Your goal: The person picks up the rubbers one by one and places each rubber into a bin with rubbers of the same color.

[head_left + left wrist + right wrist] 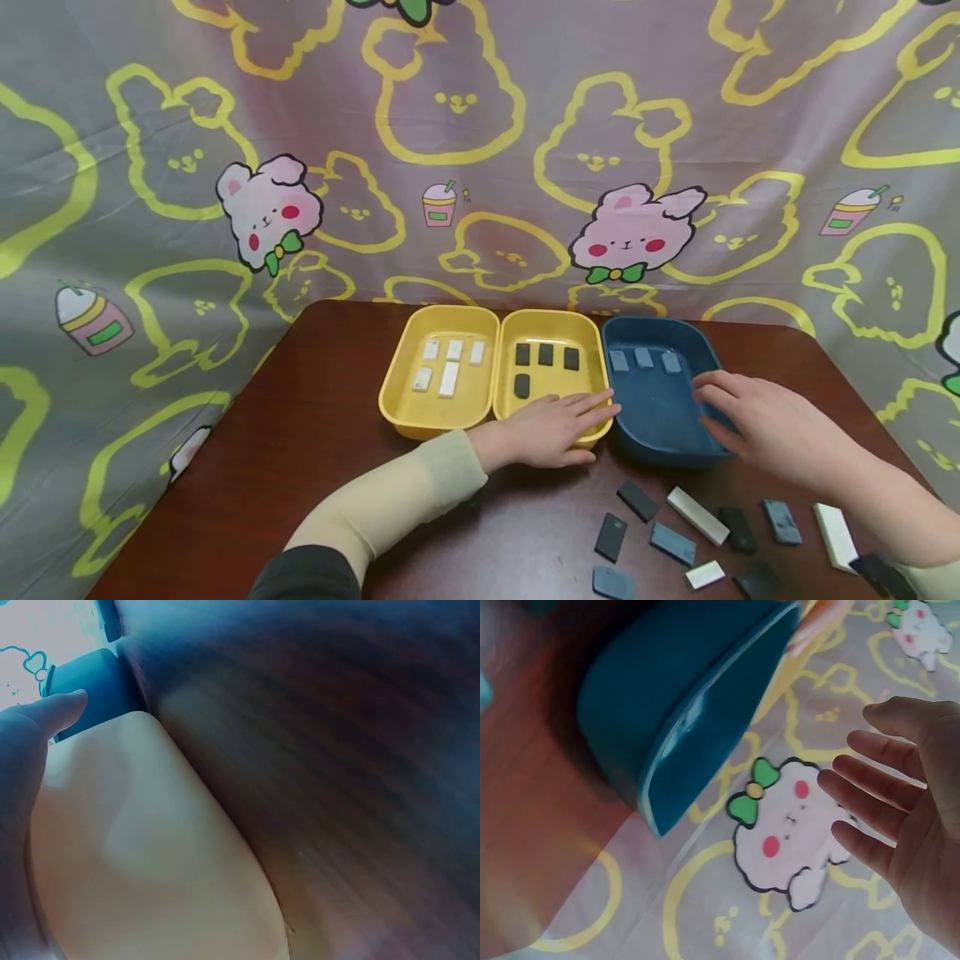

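Observation:
My left hand (551,429) lies over the near rim of the middle yellow tray (504,404), fingers extended toward the blue tray (660,457). Several black blocks (546,355) sit inside that yellow tray. My right hand (780,429) hovers by the blue tray's right rim; in the right wrist view its fingers (874,802) are loosely spread with nothing in them. Inside the blue tray, 3 blue-grey blocks (643,358) are lined up. The left yellow tray (390,400) holds several white blocks (454,350).
Loose black, blue and white blocks are scattered on the brown table (300,467) in front of the blue tray, among them a long white block (697,516) and a blue block (672,543). A cartoon-printed curtain (465,258) hangs behind the table.

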The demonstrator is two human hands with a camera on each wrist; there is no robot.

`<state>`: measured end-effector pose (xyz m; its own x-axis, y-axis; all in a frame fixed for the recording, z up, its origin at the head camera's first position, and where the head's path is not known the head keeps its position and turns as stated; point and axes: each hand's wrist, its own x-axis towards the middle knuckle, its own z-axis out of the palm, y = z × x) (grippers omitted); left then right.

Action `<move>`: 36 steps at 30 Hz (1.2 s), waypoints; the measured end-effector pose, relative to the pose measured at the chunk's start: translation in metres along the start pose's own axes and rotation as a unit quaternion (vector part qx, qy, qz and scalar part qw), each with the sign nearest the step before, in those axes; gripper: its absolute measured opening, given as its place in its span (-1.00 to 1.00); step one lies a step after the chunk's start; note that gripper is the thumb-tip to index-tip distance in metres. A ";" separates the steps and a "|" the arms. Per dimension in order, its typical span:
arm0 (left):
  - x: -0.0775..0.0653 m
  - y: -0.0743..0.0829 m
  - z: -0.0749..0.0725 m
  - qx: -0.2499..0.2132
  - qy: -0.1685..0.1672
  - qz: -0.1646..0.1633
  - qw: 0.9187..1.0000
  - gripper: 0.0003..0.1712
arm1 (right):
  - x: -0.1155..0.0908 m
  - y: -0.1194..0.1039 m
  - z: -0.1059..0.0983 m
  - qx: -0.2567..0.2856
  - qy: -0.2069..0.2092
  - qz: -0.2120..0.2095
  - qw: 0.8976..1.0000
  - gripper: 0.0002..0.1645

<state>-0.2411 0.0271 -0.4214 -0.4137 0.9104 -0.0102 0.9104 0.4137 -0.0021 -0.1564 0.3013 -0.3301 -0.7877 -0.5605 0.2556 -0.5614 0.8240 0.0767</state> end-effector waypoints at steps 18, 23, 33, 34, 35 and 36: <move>0.002 -0.001 -0.001 0.003 -0.001 -0.008 1.000 -0.10 | -0.058 -0.047 0.034 0.079 0.009 -0.057 0.995 -0.56; 0.002 0.000 0.000 0.000 -0.007 -0.014 1.000 -0.09 | -0.049 -0.061 0.048 0.102 -0.050 -0.052 0.992 -0.49; 0.001 0.002 -0.004 0.004 -0.015 -0.022 1.000 -0.09 | -0.018 -0.067 0.066 0.111 -0.169 -0.046 0.978 -0.41; 0.001 0.002 -0.004 0.004 -0.015 -0.022 1.000 -0.09 | -0.017 -0.067 0.068 0.115 -0.179 -0.041 0.976 -0.40; 0.001 0.002 -0.003 0.005 -0.015 -0.021 1.000 -0.09 | -0.016 -0.067 0.069 0.119 -0.187 -0.038 0.974 -0.38; 0.001 0.002 -0.003 0.005 -0.015 -0.021 1.000 -0.09 | -0.016 -0.067 0.071 0.124 -0.194 -0.035 0.972 -0.37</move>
<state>-0.2395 0.0293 -0.4186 -0.4508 0.8917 -0.0406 0.8926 0.4506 -0.0141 -0.1246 0.2492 -0.4081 -0.7552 -0.6426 -0.1291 -0.6223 0.7648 -0.1667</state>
